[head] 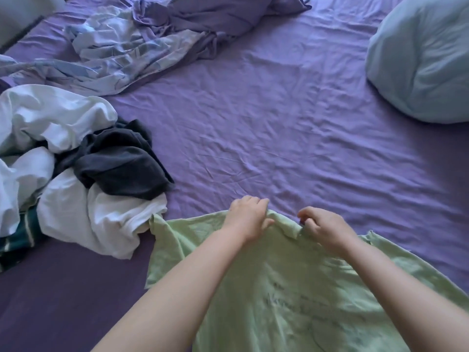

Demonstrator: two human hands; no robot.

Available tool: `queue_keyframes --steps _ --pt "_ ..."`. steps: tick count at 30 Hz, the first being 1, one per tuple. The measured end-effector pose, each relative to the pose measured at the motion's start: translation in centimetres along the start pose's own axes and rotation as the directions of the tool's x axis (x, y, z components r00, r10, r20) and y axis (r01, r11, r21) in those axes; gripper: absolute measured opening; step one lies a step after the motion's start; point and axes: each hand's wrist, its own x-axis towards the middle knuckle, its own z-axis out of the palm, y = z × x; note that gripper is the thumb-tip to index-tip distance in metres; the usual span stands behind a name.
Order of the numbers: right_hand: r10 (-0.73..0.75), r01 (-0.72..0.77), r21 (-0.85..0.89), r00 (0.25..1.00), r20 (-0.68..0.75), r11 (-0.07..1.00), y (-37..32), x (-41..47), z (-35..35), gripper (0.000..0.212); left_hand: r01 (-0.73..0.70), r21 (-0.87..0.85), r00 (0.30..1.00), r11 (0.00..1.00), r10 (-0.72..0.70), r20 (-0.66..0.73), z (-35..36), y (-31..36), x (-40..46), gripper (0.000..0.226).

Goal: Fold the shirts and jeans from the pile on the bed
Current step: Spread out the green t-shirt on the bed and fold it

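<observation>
Hands at lower centre: left hand (247,217) and right hand (323,228), fingers curled, apparently pinching pale green cotton T-shirt (279,295) at its collar; pull evenly, flattening wrinkles before folding

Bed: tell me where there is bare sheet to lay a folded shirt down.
The widest bare purple sheet lies beyond the green shirt, between the clothes pile and the blue pillow. A smaller bare strip lies near-left, below the pile. The left side is crowded, and crumpled bedding fills the far-left corner.
</observation>
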Motion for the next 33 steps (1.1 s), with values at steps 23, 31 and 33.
queue_keyframes --steps 23,31,33 --pt "0.126 -0.087 -0.29 0.985 0.118 0.953 12.7 -4.4 -3.3 0.025 0.201 -0.334 0.98 0.921 -0.186 0.075 0.5 3.9 5.2 0.02" --pt "0.175 -0.209 -0.187 0.967 -0.186 0.96 13.8 -2.0 -4.0 0.019 0.298 -0.256 0.938 0.92 -0.332 -0.101 -0.4 4.9 8.0 0.031" --pt "0.187 -0.229 -0.191 0.959 -0.215 0.955 14.0 -1.3 -4.4 0.02 0.319 -0.273 0.926 0.908 -0.359 -0.114 -0.7 4.9 8.9 0.031"
